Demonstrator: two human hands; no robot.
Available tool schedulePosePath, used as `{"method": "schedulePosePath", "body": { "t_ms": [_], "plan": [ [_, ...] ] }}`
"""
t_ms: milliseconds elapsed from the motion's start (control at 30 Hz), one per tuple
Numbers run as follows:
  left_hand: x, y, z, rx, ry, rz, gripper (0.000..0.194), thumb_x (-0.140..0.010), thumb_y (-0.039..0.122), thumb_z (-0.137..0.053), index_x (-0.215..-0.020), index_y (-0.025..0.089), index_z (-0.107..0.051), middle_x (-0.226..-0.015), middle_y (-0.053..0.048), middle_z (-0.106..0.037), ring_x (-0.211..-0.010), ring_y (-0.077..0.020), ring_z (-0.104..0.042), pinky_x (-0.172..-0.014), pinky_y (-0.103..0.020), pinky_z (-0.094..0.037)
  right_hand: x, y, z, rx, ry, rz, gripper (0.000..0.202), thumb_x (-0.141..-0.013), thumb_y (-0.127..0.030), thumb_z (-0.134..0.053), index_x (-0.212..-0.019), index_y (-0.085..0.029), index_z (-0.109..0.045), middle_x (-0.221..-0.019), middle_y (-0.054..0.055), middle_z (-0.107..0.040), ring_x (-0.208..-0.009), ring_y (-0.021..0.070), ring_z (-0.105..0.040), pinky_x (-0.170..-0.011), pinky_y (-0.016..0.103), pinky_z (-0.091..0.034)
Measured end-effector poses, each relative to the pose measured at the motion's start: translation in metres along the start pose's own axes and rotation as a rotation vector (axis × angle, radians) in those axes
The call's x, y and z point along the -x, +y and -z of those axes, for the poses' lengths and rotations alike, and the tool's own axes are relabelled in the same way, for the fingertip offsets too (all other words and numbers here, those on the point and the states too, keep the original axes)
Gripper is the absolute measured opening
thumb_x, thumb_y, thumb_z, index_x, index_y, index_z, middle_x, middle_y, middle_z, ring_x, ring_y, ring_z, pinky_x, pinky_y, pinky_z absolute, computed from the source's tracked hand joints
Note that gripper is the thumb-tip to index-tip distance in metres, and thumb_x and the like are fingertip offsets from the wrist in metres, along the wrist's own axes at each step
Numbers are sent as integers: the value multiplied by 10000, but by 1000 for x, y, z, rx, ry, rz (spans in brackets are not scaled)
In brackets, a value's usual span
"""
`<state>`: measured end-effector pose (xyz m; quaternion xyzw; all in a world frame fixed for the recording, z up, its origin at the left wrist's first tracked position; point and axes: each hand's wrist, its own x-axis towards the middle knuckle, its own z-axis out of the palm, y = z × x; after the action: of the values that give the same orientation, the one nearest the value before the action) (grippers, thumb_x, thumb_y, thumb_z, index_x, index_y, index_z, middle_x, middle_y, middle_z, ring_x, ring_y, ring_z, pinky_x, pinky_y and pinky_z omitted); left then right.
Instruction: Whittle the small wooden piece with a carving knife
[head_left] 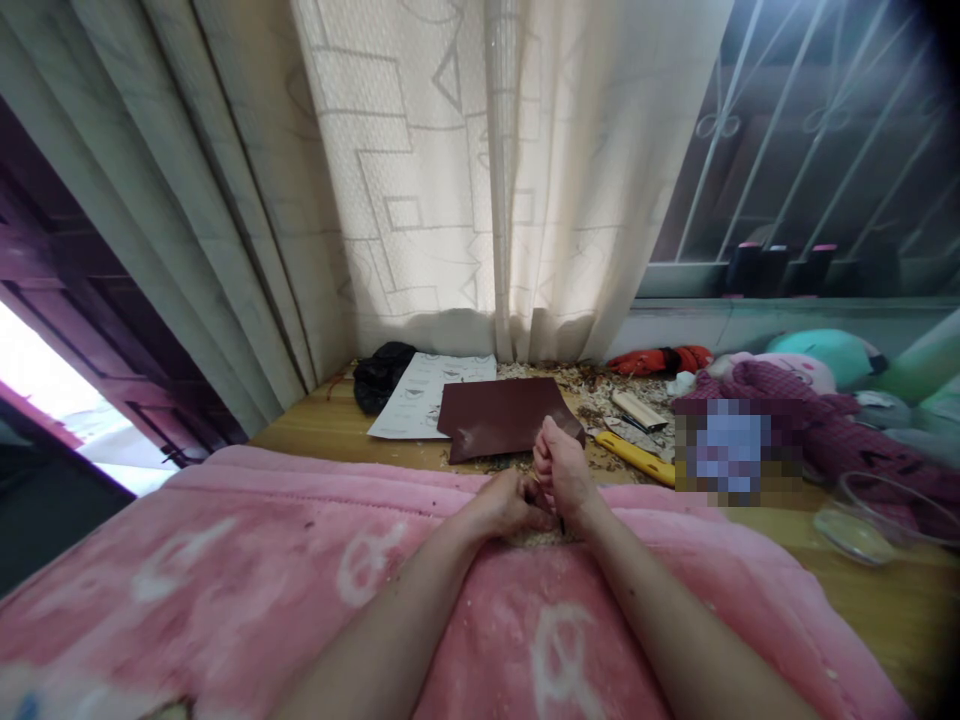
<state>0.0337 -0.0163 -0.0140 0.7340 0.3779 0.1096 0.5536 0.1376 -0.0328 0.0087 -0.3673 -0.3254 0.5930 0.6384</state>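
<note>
My left hand [511,503] and my right hand [559,465] are close together over the pink blanket [300,570]. The fingers of both are closed around something small and dark that I cannot make out. A thin dark tip shows below my right hand. Under the hands lies a patch of pale, grainy bits [541,538] on the blanket. Just beyond them is a dark brown sheet [499,415] on the wooden table, partly over a white printed paper [409,405].
A yellow cutter [636,458], a cream object [637,411], a red item [660,360] and scattered shavings [600,395] lie on the table. A black bag [381,375] sits back left. At right are stuffed toys [817,375] and a clear bowl [855,535].
</note>
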Motion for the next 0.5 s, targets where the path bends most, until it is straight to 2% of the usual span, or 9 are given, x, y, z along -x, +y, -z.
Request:
{"method": "schedulePosePath", "body": {
  "t_ms": [133,267,367,500],
  "plan": [
    [-1,-1,0,32,18,-53,187,-503,181,-620,-668,94,-633,-611,3,-574,-529,-95,-450,-475,-186,-322,4,-4,-2,-19,-125,-48,439,-687,-559,-510,-537,-194,-319,-348,-111,-209,-285,16,-80,-264,143,-60],
    [-1,1,-2,22,67,-67,153,-485,131,-613,-633,94,-626,-592,16,-554,-541,-92,-431,-489,-182,-316,9,-8,0,-32,-269,-96,448,-697,-578,-490,-538,-190,-333,-359,-109,-198,-300,20,-68,-257,139,-66],
    [-1,1,-2,24,47,-105,147,-513,162,-619,-641,91,-626,-584,20,-537,-540,-83,-410,-490,-179,-299,13,-12,3,-95,-335,-95,441,-731,-549,-471,-528,-183,-333,-373,-103,-195,-309,22,-66,-264,138,-77],
    [0,0,-1,-9,16,-133,199,-568,275,-627,-641,90,-620,-562,27,-500,-519,-68,-373,-490,-179,-286,16,-17,12,-184,-341,-94,423,-766,-514,-444,-531,-185,-321,-378,-95,-202,-310,31,-81,-266,136,-97]
  ]
}}
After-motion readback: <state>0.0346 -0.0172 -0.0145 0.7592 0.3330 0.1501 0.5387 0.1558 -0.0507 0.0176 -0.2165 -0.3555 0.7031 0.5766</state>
